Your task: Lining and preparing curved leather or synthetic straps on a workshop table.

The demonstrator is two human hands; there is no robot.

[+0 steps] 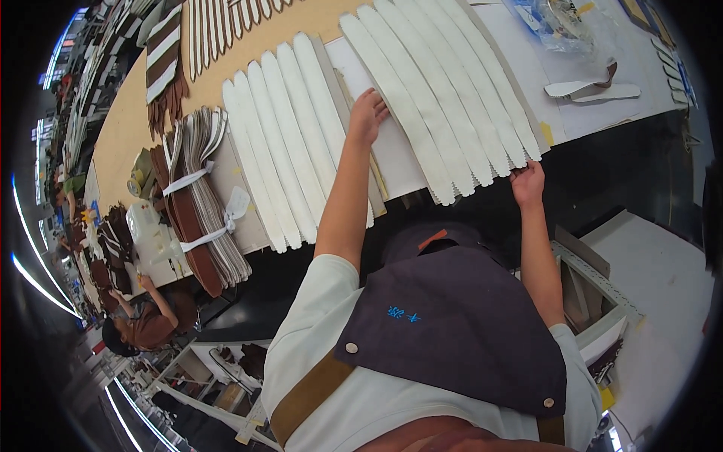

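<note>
A board covered with long white strips (444, 98) lies in front of me, its near end reaching past the table edge. The strips lie side by side, with small notched ends toward me. At the board's left side, my left hand (367, 117) has its fingers curled against the edge. My right hand (529, 183) grips the near right corner, fingers partly hidden beneath it. To the left, a second board of similar white strips (282, 143) lies on the table, partly behind my left forearm.
Left of the boards lie a tied bundle of brown and white strips (207, 203), a clear plastic container (147, 226) and a tape roll (135, 184). Farther right are a plastic bag (553, 26) and loose white pieces (602, 92). Another person (154, 324) works at far left.
</note>
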